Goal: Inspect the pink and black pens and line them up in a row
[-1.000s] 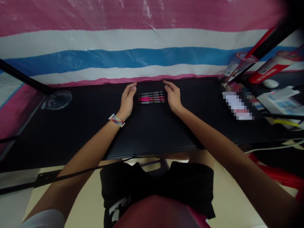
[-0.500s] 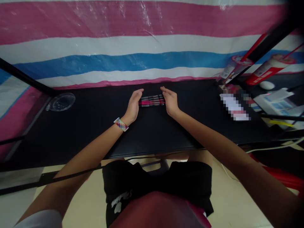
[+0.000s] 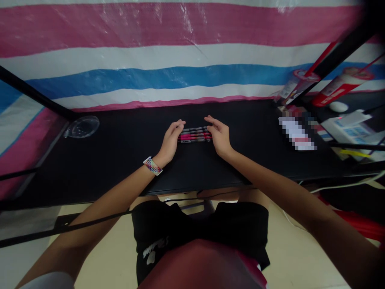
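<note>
Pink and dark pens between left fingers and right fingers.

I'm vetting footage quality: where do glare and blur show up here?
Head view: streaks of glare on the striped sheet; head view: the red cup near the right edge looks soft; head view: the pens are dimly lit but distinguishable.

multicol. wristband, L; lt grey sleeve, L; dk red top; blk shorts w/ wht print
</note>
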{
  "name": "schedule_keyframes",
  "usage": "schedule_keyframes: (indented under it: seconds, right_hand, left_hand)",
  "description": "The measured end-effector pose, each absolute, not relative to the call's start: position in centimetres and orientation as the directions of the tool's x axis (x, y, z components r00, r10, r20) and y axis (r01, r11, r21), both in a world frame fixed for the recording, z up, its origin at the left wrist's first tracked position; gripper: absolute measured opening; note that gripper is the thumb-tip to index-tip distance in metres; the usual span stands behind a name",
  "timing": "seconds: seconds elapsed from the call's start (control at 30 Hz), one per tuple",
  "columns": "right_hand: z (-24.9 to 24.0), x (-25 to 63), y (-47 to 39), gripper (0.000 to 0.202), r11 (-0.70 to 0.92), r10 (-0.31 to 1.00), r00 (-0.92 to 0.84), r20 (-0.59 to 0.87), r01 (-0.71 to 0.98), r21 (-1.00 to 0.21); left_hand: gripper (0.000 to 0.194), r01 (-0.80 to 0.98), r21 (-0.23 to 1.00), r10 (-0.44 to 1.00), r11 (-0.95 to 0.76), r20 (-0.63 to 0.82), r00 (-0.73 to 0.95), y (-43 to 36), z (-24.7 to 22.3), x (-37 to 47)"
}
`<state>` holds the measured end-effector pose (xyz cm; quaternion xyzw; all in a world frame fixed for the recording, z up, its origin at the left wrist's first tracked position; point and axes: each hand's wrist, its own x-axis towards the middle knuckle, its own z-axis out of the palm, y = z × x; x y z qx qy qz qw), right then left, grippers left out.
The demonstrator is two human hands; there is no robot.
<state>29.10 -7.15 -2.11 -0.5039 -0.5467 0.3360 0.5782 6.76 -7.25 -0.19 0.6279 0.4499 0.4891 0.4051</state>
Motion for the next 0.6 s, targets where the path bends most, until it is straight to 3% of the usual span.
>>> schedule_keyframes:
  seconds: [0.07,0.13,0.27,0.4,0.53,0.6]
  right_hand:
    - [-1.1,29.6,-8.2,0.031,0.398,0.895,0.078,0.439,0.306,-0.865]
    - [-0.1,30.1,-9.2,0.020,0.527,0.832,-0.114,0.543,0.472,-0.707]
    - [1.0,30.8,-10.8,0.016,0.711,0.690,-0.427,0.584,0.554,-0.434]
    - [1.3,31.0,-11.3,0.018,0.750,0.651,-0.511,0.561,0.544,-0.376]
    - [1.6,31.4,-11.1,0.031,0.734,0.668,-0.535,0.516,0.585,-0.344]
    - [1.5,31.6,-10.9,0.027,0.744,0.661,-0.565,0.494,0.579,-0.333]
  left_hand:
    - [0.024,0.242,0.934,0.963,-0.262,0.237,0.130,-7.0,0.0,6.0]
    - [0.020,0.319,0.904,0.957,-0.286,0.252,0.144,-6.6,0.2,5.1]
    - [0.021,0.403,0.848,0.938,-0.344,0.299,0.173,-6.3,0.3,4.0]
    - [0.019,0.451,0.817,0.933,-0.361,0.317,0.172,-6.6,0.3,4.0]
    - [0.020,0.437,0.808,0.918,-0.395,0.366,0.153,-6.7,0.6,4.3]
    - [0.025,0.433,0.798,0.907,-0.418,0.395,0.147,-6.7,0.8,4.6]
